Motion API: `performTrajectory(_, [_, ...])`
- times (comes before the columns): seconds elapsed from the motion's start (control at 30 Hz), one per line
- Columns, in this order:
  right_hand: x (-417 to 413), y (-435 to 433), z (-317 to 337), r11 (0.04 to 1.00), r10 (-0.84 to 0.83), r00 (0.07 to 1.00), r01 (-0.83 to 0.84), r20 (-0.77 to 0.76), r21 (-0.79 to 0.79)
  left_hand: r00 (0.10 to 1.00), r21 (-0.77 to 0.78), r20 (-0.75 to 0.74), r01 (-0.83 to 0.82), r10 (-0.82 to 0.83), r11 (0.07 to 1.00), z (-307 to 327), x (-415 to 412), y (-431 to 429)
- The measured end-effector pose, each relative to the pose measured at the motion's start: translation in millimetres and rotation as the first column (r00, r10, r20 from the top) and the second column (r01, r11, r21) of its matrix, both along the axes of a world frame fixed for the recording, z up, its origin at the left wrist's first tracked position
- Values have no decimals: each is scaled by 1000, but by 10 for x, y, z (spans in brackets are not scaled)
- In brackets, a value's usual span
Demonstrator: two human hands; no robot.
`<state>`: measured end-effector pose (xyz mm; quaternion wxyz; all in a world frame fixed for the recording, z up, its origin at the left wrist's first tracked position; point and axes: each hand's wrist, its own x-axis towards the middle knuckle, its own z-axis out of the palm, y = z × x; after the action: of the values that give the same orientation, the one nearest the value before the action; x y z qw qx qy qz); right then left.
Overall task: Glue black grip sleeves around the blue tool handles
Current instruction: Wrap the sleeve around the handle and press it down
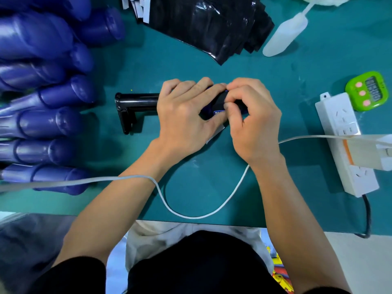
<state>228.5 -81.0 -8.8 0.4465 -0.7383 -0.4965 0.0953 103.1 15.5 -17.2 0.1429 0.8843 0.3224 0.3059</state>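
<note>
Mid-wrap on one handle (207, 112): my left hand (182, 115) grips it, my right hand (252, 117) pinches the black sleeve (221, 98) down. The pile of blue handles (48, 122) looks bare, so most remains.

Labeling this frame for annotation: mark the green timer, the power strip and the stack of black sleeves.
green timer (366, 91), head view, centre of its face.
power strip (339, 118), head view, upper socket face.
stack of black sleeves (212, 28), head view, glossy top sheet.
</note>
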Motion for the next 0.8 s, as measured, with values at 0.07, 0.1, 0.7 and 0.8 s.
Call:
performTrajectory(0.07, [-1,7,3,1000,-5,1000,5,-7,5,1000,-18,-12,19,-20,1000,15,-18,6])
performTrajectory(0.1, [-2,7,9,1000,-8,1000,8,-12,3,999,-31,-23,32,-33,999,20,-28,8])
performTrajectory(0.7, [92,25,61,994,-109,939,100,-326,-46,999,-166,-17,26,-29,986,89,-40,-38])
performTrajectory(0.8, [107,26,70,994,-105,921,93,-375,-50,1000,-195,-12,13,-15,981,117,-29,-65])
